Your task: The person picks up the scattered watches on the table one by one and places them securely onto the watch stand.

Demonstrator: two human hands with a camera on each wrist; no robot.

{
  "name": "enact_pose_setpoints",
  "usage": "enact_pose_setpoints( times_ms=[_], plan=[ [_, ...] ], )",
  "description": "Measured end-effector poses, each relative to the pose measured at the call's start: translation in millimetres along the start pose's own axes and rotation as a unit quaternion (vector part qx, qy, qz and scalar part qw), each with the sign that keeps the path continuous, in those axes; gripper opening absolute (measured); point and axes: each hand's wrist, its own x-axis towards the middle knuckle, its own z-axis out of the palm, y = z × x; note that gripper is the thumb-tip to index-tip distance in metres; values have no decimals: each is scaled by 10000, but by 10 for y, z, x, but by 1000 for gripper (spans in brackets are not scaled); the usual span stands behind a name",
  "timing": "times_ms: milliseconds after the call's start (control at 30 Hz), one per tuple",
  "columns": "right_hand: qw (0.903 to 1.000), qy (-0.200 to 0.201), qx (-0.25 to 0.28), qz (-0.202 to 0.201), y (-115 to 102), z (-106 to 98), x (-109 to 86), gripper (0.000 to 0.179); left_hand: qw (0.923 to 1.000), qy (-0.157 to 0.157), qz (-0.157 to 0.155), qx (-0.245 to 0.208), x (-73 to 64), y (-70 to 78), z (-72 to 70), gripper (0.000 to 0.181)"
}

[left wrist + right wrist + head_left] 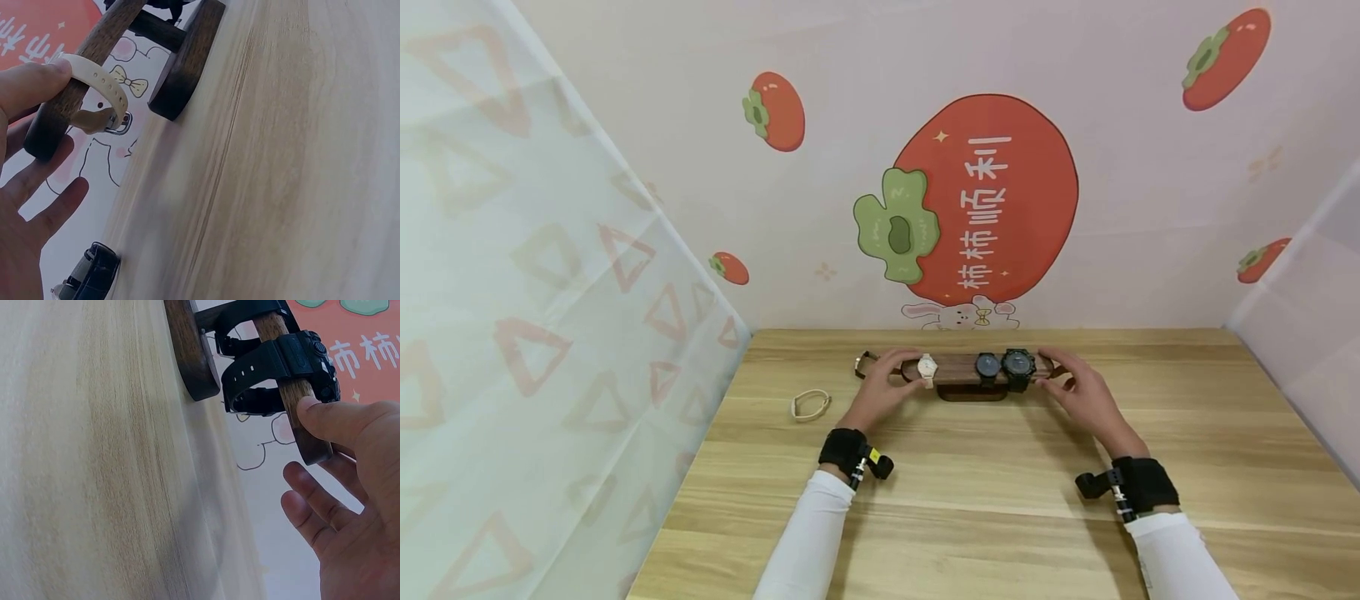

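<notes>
A dark wooden watch stand (pixel 957 369), a long bar over a low base, stands near the table's back edge. My left hand (pixel 880 389) grips the bar's left end. Its thumb lies on the cream strap (pixel 100 78) of a watch (pixel 927 366) looped round the bar, with fingers behind and below the wood. At the other end my right hand (pixel 1086 400) pinches the bar, thumb on the near face (pixel 306 434) and fingers on the far side. Close to that hand, two black watches, a smaller one (pixel 988 367) and a bulky one (pixel 1018 364), are strapped round the bar.
Left of the stand, a cream-banded watch (pixel 810 405) lies on the wooden table (pixel 985 500). Behind the left hand is a dark-strapped watch (pixel 866 364). A printed wall covering (pixel 820 200) rises at the table's back edge, and another sheet (pixel 550 333) borders the left side.
</notes>
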Motion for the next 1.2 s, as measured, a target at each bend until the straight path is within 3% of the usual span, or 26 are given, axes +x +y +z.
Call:
enact_pose_setpoints(
  times_ms=[867,1200],
  plan=[
    [10000,48,-46,-33,3,16,-9,56,9995,-193,159,173,70,40,149,51],
    [10000,-13,-49,-47,36,-9,6,55,9987,-292,85,398,82,70,121,54]
  ],
)
